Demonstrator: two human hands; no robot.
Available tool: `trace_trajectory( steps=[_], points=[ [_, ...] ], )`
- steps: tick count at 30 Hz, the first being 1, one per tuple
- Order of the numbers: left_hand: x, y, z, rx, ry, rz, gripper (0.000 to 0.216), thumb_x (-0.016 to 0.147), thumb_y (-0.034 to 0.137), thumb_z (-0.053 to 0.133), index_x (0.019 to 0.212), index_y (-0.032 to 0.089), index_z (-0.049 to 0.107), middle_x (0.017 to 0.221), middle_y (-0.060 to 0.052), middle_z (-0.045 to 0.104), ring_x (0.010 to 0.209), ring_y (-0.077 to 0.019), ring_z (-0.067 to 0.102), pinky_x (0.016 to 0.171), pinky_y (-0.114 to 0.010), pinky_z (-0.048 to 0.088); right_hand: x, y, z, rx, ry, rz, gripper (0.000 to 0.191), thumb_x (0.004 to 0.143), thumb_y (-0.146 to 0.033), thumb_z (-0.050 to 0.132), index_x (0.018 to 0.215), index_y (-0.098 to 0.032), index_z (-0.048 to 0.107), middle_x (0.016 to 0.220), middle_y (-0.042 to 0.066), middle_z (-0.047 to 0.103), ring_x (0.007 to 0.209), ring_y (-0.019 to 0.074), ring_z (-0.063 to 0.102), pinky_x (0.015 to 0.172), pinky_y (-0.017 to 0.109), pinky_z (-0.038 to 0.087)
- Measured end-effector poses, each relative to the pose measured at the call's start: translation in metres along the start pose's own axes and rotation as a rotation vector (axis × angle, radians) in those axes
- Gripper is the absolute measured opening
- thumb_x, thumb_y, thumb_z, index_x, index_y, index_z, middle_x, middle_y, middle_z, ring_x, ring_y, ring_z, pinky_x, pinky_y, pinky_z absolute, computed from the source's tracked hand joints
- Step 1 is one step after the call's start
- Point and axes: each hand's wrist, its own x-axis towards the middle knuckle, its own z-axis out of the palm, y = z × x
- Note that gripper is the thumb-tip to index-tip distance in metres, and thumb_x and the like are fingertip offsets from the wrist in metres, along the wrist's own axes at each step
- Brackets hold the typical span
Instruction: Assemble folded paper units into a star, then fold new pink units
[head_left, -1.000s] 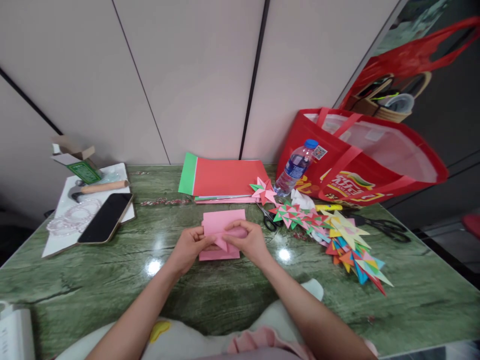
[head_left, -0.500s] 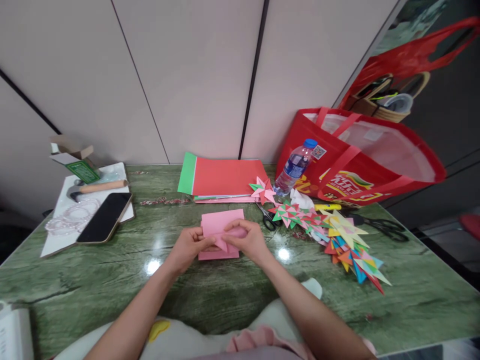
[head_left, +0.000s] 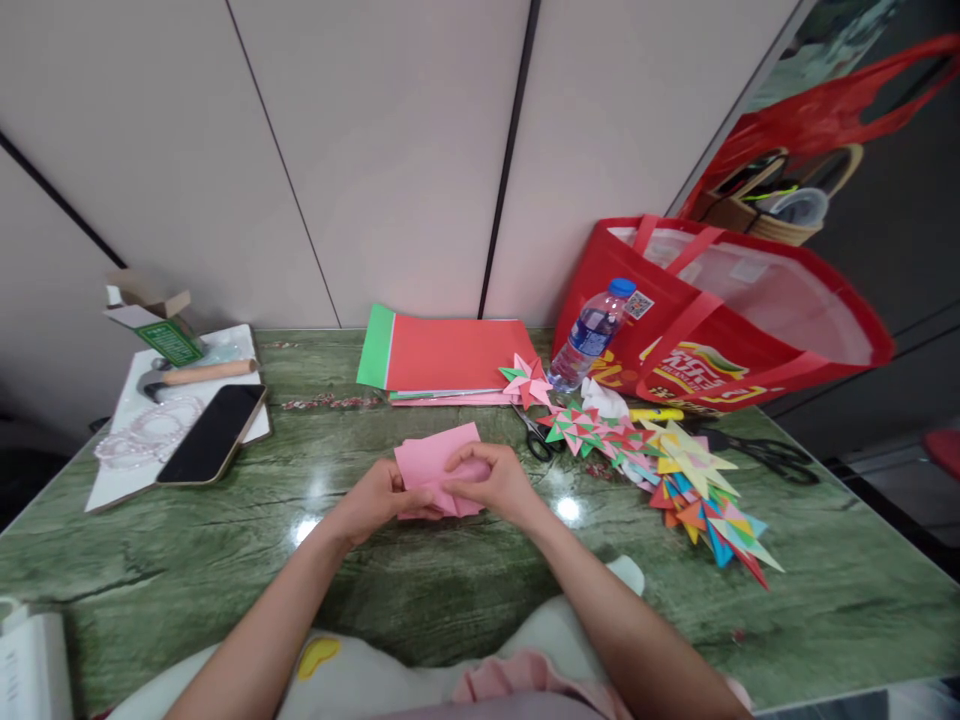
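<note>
A piece of pink paper (head_left: pixel 437 452), partly folded, is held in front of me, tilted over more pink paper on the table. My left hand (head_left: pixel 382 500) pinches its lower left part, thumb on top. At the right side my right hand (head_left: pixel 491 477) grips the same paper between thumb and curled fingers. My fingers hide some of the folds. Beyond the hands lies a stack of red, green and pink sheets (head_left: pixel 457 355). A pink, green and red folded paper star (head_left: pixel 526 381) rests at the stack's right corner.
Small scissors (head_left: pixel 538 440), folded paper stars (head_left: pixel 690 480) and larger scissors (head_left: pixel 772 455) lie to the right. A water bottle (head_left: pixel 589 335) stands before a red bag (head_left: pixel 705 310). Leftward are a phone (head_left: pixel 212 435), a hammer (head_left: pixel 202 373) and a small box (head_left: pixel 169 335).
The pink paper has turned a little counterclockwise, and its pointed fold no longer shows at the front. Both hands have kept their hold, shifting only slightly.
</note>
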Motion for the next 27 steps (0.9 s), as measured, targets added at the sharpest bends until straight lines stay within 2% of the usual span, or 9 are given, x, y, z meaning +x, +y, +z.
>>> trace_trajectory(
  steps=[8,15,19,22,25,27],
  points=[
    [-0.001,0.005,0.004,0.040,0.003,-0.020,0.026,0.064,0.034,0.070,0.079,0.012,0.072,0.068,-0.008,0.071,0.065,-0.0215,0.066,0.060,-0.028,0.051,0.001,0.002,-0.002,0.001,-0.015,-0.015,0.015,0.062,-0.024,0.071,0.073,-0.017,0.066,0.072,-0.001,0.066,0.067,0.0137,0.058,0.062,0.022,0.042],
    [-0.001,0.003,0.008,-0.003,0.002,-0.030,0.027,0.067,0.035,0.068,0.085,0.014,0.072,0.071,-0.007,0.072,0.073,-0.0219,0.067,0.070,-0.032,0.051,0.001,0.003,0.002,0.004,0.037,-0.030,0.009,0.062,-0.024,0.071,0.067,-0.017,0.066,0.067,0.000,0.067,0.065,0.0148,0.059,0.062,0.024,0.043],
    [0.003,-0.004,0.008,-0.051,0.044,-0.004,0.031,0.066,0.036,0.069,0.088,0.014,0.071,0.080,-0.007,0.072,0.075,-0.0221,0.067,0.075,-0.034,0.051,0.001,0.004,0.005,-0.099,0.101,-0.100,0.006,0.065,-0.020,0.068,0.060,-0.020,0.065,0.064,0.001,0.063,0.068,0.0169,0.057,0.067,0.028,0.044],
    [0.006,-0.006,0.010,-0.083,0.113,0.028,0.032,0.062,0.034,0.072,0.086,0.014,0.071,0.079,-0.007,0.072,0.075,-0.0226,0.067,0.079,-0.037,0.050,0.000,0.005,0.007,-0.211,0.171,-0.165,0.002,0.067,-0.019,0.066,0.067,-0.022,0.067,0.084,0.004,0.060,0.084,0.0195,0.056,0.076,0.032,0.044],
    [0.007,-0.006,0.014,-0.119,0.173,0.065,0.032,0.062,0.032,0.072,0.089,0.014,0.070,0.080,-0.005,0.072,0.076,-0.0223,0.067,0.081,-0.038,0.050,-0.002,0.002,0.009,-0.293,0.235,-0.216,0.006,0.067,-0.019,0.066,0.073,-0.022,0.066,0.110,0.007,0.050,0.107,0.0236,0.047,0.090,0.037,0.038],
    [0.008,-0.005,0.017,-0.135,0.210,0.089,0.031,0.063,0.031,0.072,0.089,0.014,0.069,0.080,-0.005,0.072,0.078,-0.0223,0.067,0.082,-0.038,0.050,-0.003,0.000,0.010,-0.312,0.257,-0.216,0.013,0.066,-0.019,0.066,0.079,-0.022,0.063,0.116,0.008,0.045,0.114,0.0252,0.042,0.095,0.040,0.034]
  ],
)
